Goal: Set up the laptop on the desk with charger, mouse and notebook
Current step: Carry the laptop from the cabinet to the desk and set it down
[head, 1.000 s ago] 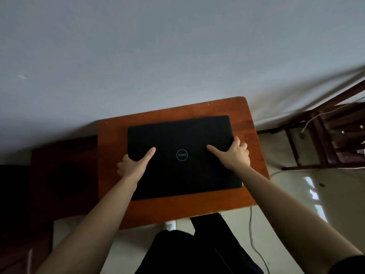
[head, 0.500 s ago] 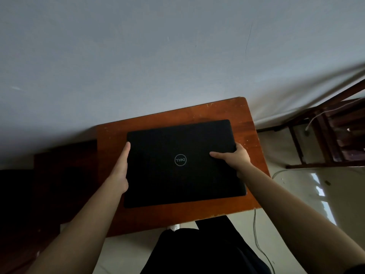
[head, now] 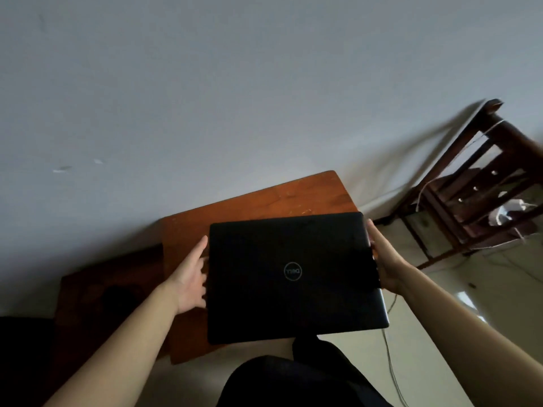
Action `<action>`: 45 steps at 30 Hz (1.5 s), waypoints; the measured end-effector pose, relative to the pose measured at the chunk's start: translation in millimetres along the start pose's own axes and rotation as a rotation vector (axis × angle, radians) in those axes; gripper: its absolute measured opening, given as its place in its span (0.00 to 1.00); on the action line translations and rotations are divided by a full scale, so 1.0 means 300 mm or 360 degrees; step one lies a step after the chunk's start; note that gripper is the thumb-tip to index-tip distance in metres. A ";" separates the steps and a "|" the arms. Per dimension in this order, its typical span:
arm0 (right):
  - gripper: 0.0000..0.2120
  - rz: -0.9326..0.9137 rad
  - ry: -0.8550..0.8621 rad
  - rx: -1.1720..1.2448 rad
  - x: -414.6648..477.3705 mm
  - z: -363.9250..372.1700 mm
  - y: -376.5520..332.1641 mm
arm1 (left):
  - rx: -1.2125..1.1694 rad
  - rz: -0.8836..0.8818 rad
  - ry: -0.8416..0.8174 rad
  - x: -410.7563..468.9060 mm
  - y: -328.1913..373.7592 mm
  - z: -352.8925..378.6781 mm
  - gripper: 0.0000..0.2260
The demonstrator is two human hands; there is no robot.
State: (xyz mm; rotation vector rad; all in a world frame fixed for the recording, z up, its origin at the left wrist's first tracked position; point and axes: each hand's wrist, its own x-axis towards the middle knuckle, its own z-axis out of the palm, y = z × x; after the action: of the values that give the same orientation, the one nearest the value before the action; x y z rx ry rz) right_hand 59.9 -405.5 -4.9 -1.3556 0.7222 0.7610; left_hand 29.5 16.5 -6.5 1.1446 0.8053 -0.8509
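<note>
A closed black laptop (head: 293,277) with a round logo on its lid is held up above the small reddish wooden desk (head: 264,201), overhanging the desk's near and right edges. My left hand (head: 191,277) presses against the laptop's left edge, fingers under it. My right hand (head: 385,259) grips the right edge. A white charger (head: 499,214) lies on the wooden chair at the right. No mouse or notebook shows.
A dark wooden chair (head: 476,183) stands right of the desk with white cables on it. A darker low table (head: 108,292) adjoins the desk's left side. A cable (head: 390,359) trails over the pale floor. A grey wall rises behind. My dark-clothed legs fill the bottom.
The laptop rested flat on the desk with my hands on its lid. Both hands shifted to its side edges, and it now sits lifted and drawn toward me and rightward.
</note>
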 end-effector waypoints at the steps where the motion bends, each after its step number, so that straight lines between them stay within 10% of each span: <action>1: 0.39 0.0000 0.0011 0.0032 -0.052 -0.035 0.027 | 0.0035 0.0012 -0.0099 -0.009 -0.012 0.003 0.55; 10: 0.58 0.0047 0.0180 0.0358 -0.467 -0.441 0.429 | 0.0623 -0.0101 -0.0617 0.029 -0.150 0.290 0.52; 27: 0.53 -0.0270 0.0709 0.1175 -1.090 -1.237 1.196 | 0.1655 -0.0159 -0.1001 0.140 -0.424 1.726 0.50; 45: 0.50 -0.0242 0.0995 0.1437 -1.275 -2.267 1.088 | 0.1965 0.0011 -0.0891 0.181 -0.679 2.994 0.43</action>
State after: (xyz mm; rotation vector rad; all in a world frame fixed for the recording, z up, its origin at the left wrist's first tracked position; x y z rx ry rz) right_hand -437.3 -1085.9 66.5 -0.7676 1.2403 -0.1664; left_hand -33.4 -901.8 57.9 1.8022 -0.3013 -1.6455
